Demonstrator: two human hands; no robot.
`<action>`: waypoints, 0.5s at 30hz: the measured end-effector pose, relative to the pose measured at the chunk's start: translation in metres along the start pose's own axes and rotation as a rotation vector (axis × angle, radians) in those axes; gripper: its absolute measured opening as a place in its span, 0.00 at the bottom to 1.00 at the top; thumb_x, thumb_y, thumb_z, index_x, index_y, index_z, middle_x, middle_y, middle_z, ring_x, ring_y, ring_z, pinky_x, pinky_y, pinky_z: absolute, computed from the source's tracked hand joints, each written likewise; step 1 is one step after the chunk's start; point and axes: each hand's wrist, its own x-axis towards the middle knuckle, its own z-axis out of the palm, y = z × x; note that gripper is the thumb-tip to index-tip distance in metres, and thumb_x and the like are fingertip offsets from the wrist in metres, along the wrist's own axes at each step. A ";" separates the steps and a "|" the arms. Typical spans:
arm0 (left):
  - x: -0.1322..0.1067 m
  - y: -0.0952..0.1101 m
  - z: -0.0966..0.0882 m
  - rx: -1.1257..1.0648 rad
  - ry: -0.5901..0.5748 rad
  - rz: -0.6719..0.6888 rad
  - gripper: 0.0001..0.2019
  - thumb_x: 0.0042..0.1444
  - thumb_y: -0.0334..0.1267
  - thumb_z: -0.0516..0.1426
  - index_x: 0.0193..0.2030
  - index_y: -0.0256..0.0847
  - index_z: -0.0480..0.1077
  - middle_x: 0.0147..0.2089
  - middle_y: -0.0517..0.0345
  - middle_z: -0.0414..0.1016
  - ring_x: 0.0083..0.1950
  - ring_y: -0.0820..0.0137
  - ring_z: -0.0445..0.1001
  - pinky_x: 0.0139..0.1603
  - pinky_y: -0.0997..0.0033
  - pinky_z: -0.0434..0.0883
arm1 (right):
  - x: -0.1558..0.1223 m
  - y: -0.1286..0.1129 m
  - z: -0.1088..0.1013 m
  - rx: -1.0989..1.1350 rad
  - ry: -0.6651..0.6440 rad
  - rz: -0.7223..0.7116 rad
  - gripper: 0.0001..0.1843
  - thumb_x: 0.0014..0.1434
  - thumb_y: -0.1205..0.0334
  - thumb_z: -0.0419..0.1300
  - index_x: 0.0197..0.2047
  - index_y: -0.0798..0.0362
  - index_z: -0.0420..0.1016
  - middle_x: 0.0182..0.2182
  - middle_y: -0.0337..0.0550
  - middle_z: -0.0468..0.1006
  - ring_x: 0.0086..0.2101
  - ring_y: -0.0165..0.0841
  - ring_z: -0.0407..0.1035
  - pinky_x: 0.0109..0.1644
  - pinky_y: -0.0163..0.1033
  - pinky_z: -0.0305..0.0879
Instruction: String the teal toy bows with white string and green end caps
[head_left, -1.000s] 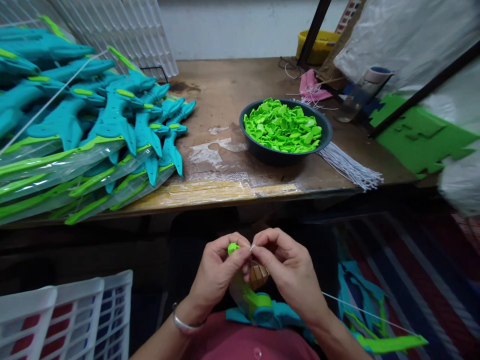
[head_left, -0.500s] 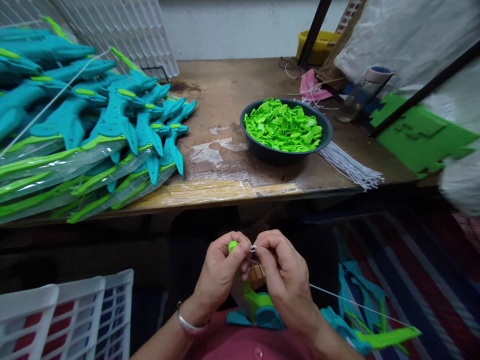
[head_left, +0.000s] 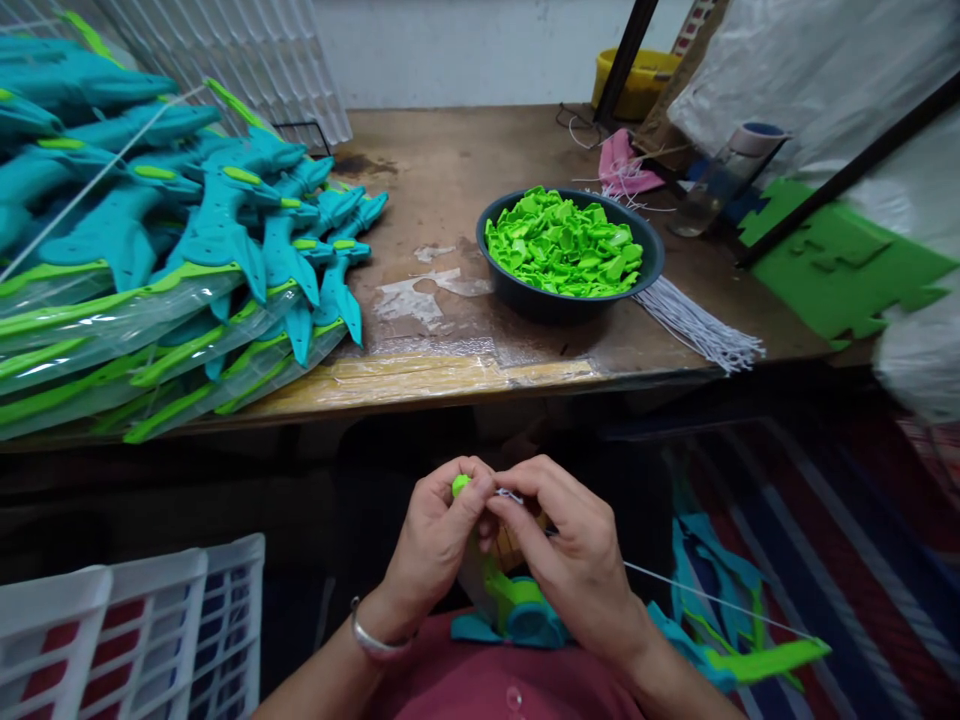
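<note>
Over my lap, my left hand (head_left: 435, 535) is closed round the bright green limb tip (head_left: 460, 485) of a teal and green toy bow (head_left: 529, 610). My right hand (head_left: 577, 545) pinches a looped white cord (head_left: 510, 495) right beside that tip. The fingertips of both hands meet around the loop, so part of it is hidden. From behind my right hand the taut cord runs to the bow's other green limb (head_left: 772, 660) at the lower right. My forearms and hands cover some of the bow's body.
Several teal and green toy bows (head_left: 225, 220) are piled on the table's left. A dark bowl (head_left: 491, 265) of green plastic pieces stands on the table (head_left: 427, 160), beside a bundle of white cords (head_left: 697, 325). A white plastic basket (head_left: 150, 620) is at lower left.
My right hand's fingertips have moved left, closer to my left thumb, and the cord loop looks flatter between them. My left hand keeps its hold on the limb tip.
</note>
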 end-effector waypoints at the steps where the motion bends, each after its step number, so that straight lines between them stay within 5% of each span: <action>1: 0.000 0.000 0.000 -0.004 0.004 0.011 0.17 0.65 0.48 0.61 0.32 0.37 0.69 0.24 0.63 0.64 0.23 0.78 0.63 0.24 0.79 0.62 | 0.000 0.000 -0.002 -0.005 -0.010 0.000 0.06 0.69 0.68 0.59 0.40 0.51 0.76 0.33 0.38 0.76 0.33 0.27 0.72 0.38 0.33 0.69; 15: 0.007 -0.005 0.000 -0.005 0.004 0.041 0.17 0.66 0.48 0.60 0.32 0.37 0.66 0.25 0.64 0.62 0.23 0.78 0.61 0.22 0.79 0.62 | -0.022 -0.008 -0.028 -0.266 0.027 -0.041 0.08 0.69 0.70 0.56 0.38 0.52 0.72 0.31 0.40 0.75 0.32 0.29 0.72 0.36 0.36 0.67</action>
